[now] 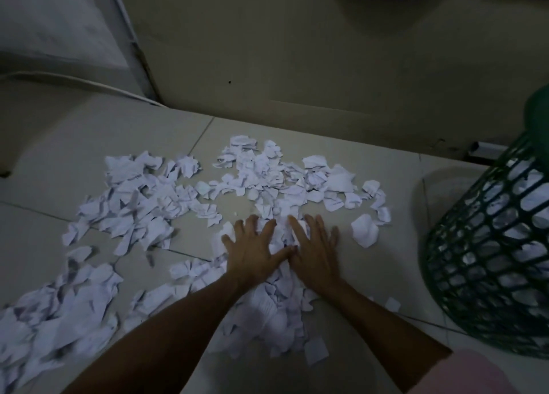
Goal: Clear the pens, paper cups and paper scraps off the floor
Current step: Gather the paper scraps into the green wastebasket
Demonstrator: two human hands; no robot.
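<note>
Several white torn paper scraps [142, 197] lie spread over the pale tiled floor [395, 268], from the far middle down to the lower left. My left hand [255, 251] and my right hand [315, 251] lie side by side, palms down and fingers spread, pressing on a heap of scraps [273, 307] in the middle of the floor. Their thumbs nearly touch. Neither hand grips anything. I see no pens or paper cups.
A dark green mesh waste basket [487, 260] stands at the right, with white paper inside it. A wall [297, 51] runs along the back. A white cable [89, 86] lies along the floor at the far left, beside a pale panel.
</note>
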